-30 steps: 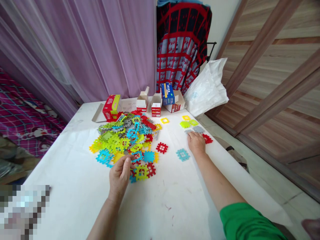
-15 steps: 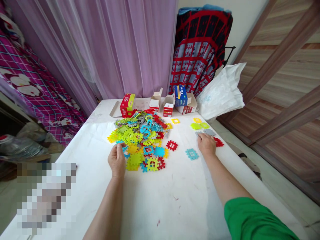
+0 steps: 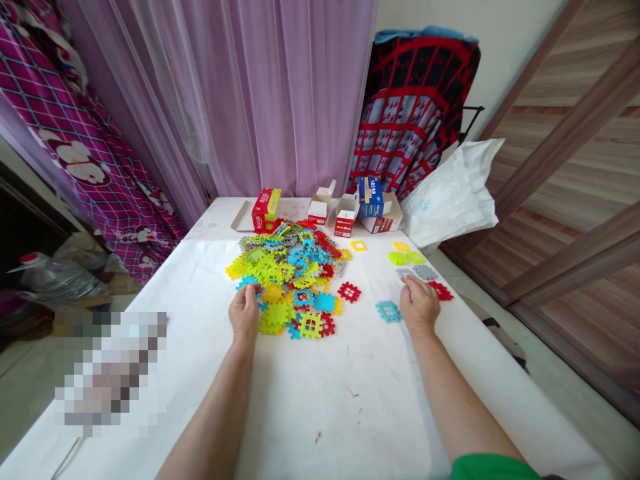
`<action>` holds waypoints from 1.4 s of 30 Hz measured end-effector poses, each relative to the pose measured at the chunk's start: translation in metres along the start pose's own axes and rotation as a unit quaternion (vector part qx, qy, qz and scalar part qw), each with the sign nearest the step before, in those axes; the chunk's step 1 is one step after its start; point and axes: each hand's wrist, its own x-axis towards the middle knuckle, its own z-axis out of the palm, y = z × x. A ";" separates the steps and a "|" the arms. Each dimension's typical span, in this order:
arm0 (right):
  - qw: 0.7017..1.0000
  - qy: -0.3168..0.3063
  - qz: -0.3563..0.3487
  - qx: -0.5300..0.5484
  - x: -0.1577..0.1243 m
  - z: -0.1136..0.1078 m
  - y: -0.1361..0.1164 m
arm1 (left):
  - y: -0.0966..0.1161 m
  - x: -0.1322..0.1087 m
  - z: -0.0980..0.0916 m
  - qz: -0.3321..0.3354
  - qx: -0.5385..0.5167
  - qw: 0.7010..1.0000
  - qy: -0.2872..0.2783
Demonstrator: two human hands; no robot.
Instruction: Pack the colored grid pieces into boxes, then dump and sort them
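Note:
My left hand [image 3: 244,313] is at the left front edge of a heap of colourful plastic interlocking tiles [image 3: 273,270]. Its fingers are curled together beside a blue tile [image 3: 246,282], and whatever they may hold is hidden. On the right side of the table, my right hand [image 3: 420,304] hovers or rests with its fingers loosely bent and apart, nothing visible in them. Just left of it lies a light-blue window tile [image 3: 389,311]. Beyond it are grey tiles [image 3: 425,272], and a red tile [image 3: 441,291] lies to its right.
Small cartons stand along the back, among them a red and yellow-green box [image 3: 267,211] and a blue box [image 3: 371,196]. A white bag [image 3: 453,193] leans at the back right corner. Yellow-green tiles [image 3: 399,258] lie at the right; a blurred-out object [image 3: 113,367] is at left.
My right hand has drawn back slightly from the grey tiles towards me, and its fingers have loosened. My left hand keeps its place by the heap. The view has shifted a little.

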 end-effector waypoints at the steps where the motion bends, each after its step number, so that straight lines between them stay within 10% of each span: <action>1: 1.000 0.007 -0.010 0.013 -0.004 -0.003 -0.009 | -0.001 0.000 0.000 0.000 0.003 1.000 -0.001; 12: 0.954 -0.159 -0.213 0.136 -0.038 -0.016 -0.127 | -0.001 0.001 0.000 0.004 0.017 1.000 -0.011; 18: 0.937 -0.246 -0.216 0.120 -0.040 -0.013 -0.131 | 0.002 0.000 0.000 0.006 0.021 1.000 -0.016; 28: 0.938 -0.197 -0.248 0.142 -0.042 -0.008 -0.129 | 0.000 0.001 0.002 0.024 0.040 0.999 -0.018; 35: 0.964 -0.135 -0.063 0.222 -0.040 -0.003 -0.121 | 0.008 -0.013 0.003 0.091 0.082 0.992 -0.035; 42: 0.875 -0.239 0.095 0.411 -0.041 -0.023 -0.142 | 0.030 -0.028 0.005 0.288 0.195 0.924 -0.159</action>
